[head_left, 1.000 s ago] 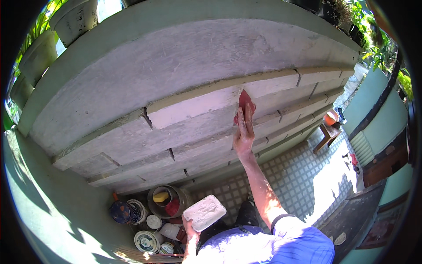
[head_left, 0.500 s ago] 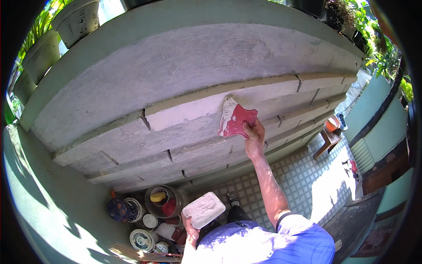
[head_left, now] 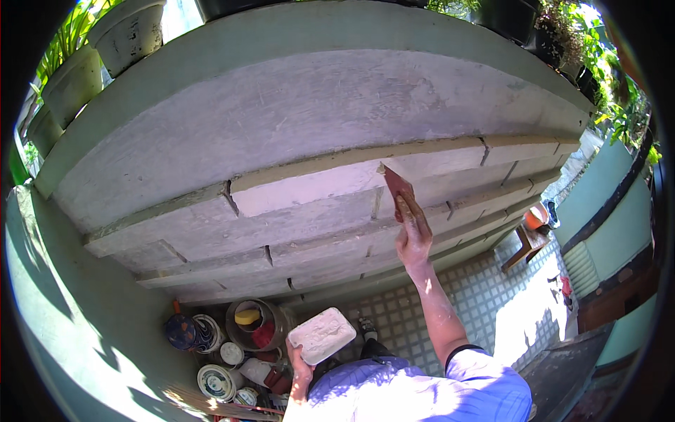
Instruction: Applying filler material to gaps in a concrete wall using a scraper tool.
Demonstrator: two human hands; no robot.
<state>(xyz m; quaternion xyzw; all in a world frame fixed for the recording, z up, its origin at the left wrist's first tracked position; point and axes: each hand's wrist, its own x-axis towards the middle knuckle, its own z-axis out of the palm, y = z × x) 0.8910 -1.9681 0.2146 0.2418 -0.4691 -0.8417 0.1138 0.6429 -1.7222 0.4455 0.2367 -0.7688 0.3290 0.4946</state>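
A big pale wall (head_left: pixel 281 119) bends across my view, with ledges and dark slits on it. Far to the left I see a green side wall (head_left: pixel 81 295) with bright sun and shade on it. Above it, a grey-white pot (head_left: pixel 130 36) stands on the top edge near green leaves. Lower down, a dark blue pail (head_left: pixel 180 331) sits beside other pots of stuff, and a white bucket (head_left: pixel 211 384) is near them. Next comes a round tub (head_left: pixel 283 325) with a yellow thing (head_left: pixel 247 317) and a red thing (head_left: pixel 264 333) inside.

Near the low middle, my left hand (head_left: pixel 300 360) is closed on the near side of a white tray (head_left: pixel 332 350). The tray is full of pale, lumpy paste (head_left: pixel 322 333) and tips a little. Past it I see a foot on the checked floor (head_left: pixel 457 302).

Right of the tray and higher up, my right hand (head_left: pixel 413 235) grips a red scraper (head_left: pixel 399 186). The scraper is nearly edge-on to me. Its tip is right by the top of a smooth, pale strip (head_left: pixel 309 186) of the wall; I can't tell how hard it presses.

Far right, an orange tub (head_left: pixel 536 216) sits on a wooden stool (head_left: pixel 520 247).
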